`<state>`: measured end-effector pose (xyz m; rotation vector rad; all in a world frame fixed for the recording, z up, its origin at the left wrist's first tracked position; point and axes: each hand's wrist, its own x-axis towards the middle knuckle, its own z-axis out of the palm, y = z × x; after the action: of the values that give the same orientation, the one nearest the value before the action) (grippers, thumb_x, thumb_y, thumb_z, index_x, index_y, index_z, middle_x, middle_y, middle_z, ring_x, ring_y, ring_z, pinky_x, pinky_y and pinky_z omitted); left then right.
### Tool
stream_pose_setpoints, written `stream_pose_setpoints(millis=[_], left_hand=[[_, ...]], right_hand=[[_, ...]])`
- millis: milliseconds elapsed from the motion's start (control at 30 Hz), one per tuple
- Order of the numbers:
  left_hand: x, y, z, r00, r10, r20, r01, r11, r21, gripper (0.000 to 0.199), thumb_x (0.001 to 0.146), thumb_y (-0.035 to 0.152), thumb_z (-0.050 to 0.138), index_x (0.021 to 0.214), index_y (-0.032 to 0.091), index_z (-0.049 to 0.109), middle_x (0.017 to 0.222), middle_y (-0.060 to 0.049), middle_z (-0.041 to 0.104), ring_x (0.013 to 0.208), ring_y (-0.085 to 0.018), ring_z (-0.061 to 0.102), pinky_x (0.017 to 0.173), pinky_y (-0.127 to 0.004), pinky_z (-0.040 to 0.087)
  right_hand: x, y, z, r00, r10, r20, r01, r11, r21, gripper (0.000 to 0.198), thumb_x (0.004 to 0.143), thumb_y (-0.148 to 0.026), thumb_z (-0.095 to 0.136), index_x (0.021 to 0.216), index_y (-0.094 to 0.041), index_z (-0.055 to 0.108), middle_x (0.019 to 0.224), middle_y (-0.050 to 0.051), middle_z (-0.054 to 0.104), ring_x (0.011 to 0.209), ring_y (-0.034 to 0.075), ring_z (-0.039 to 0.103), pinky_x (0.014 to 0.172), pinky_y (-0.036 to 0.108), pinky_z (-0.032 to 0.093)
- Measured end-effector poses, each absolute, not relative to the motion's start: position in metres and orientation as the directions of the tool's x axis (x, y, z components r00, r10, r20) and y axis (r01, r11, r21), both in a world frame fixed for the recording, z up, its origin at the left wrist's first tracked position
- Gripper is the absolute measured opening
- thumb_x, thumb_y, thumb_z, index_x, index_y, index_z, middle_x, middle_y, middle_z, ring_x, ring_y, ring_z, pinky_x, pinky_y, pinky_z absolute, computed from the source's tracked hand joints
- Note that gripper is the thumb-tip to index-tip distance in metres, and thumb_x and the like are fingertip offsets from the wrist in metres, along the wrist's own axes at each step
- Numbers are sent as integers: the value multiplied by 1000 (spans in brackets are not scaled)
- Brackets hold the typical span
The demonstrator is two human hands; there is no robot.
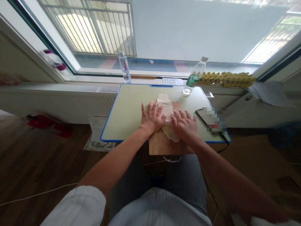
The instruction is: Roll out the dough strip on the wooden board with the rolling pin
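Note:
A long, thin sheet of pale dough lies over a wooden cutting board, its far end reaching past the board onto the small table. My left hand rests palm down at the dough's left side, fingers spread and pointing away from me. On the other side, my right hand lies flat over the dough's right edge and the board, its fingers also apart. Between my thumbs a pale band crosses the dough; I cannot tell whether it is a fold. What lies under my palms is hidden.
The light green table has a blue rim. On it stand a green-labelled bottle and a phone with a cable. Another bottle is by the window, near yellow objects. A red fire extinguisher lies left.

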<state>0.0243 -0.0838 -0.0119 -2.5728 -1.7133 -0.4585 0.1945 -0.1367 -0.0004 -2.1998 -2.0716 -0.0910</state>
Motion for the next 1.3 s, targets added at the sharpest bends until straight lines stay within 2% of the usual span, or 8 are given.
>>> stream_pose_setpoints(millis=[233,400,667,867,1000,1067,1200,1300], left_hand=[[51,-11,-4,398,912,98,895,-410,177,62,109,49,33,166,29,49,177,-8,41,165,-35,30,135,-71,12],[66,29,-1,418,908,30,890,-416,189,69,110,55,29,170,26,41,181,-11,33,167,-36,25,135,-71,11],[56,1,-1,425,905,-26,889,-412,198,69,111,54,25,174,29,33,184,-5,26,169,-34,21,136,-70,12],[21,-84,-8,482,872,90,854,-490,177,62,113,48,27,169,27,45,177,-4,43,167,-31,31,138,-64,14],[-5,-149,-13,499,848,182,829,-528,187,61,114,49,32,167,23,48,173,-8,48,164,-30,37,134,-61,27],[-12,-173,-12,502,839,210,817,-540,202,59,114,50,36,163,22,51,171,-9,51,163,-30,40,132,-61,31],[-11,-192,-6,473,844,253,800,-531,278,47,112,49,45,146,24,66,160,-9,64,154,-28,52,130,-57,34],[-2,-188,-3,405,863,301,820,-489,297,33,110,43,50,126,24,73,148,-8,72,140,-25,62,127,-48,38]], right_hand=[[219,-77,-6,107,993,46,991,-102,-91,69,111,-54,26,171,-23,43,178,9,39,161,40,35,128,73,26],[235,-35,-2,123,992,-11,986,-124,-115,76,109,-57,27,171,-15,41,178,13,36,162,39,32,129,71,26],[228,-60,-7,116,993,26,989,-113,-97,76,110,-54,28,171,-9,39,176,19,39,159,40,37,126,67,33],[192,-152,-18,91,972,215,994,-75,-84,73,114,-53,26,165,-6,49,171,21,46,160,40,37,130,69,21],[176,-217,-22,16,971,238,997,2,-74,69,114,-48,32,168,-6,43,174,21,40,163,37,34,130,65,23],[176,-233,-19,-2,972,235,994,27,-105,65,115,-46,32,165,-8,48,172,20,44,162,35,37,130,64,24],[184,-221,-5,64,971,231,981,-19,-194,55,115,-44,31,143,-19,71,161,12,61,155,34,48,130,66,24],[186,-197,-2,105,968,228,980,-62,-188,56,114,-43,32,151,-17,66,166,13,56,156,38,45,128,69,25]])
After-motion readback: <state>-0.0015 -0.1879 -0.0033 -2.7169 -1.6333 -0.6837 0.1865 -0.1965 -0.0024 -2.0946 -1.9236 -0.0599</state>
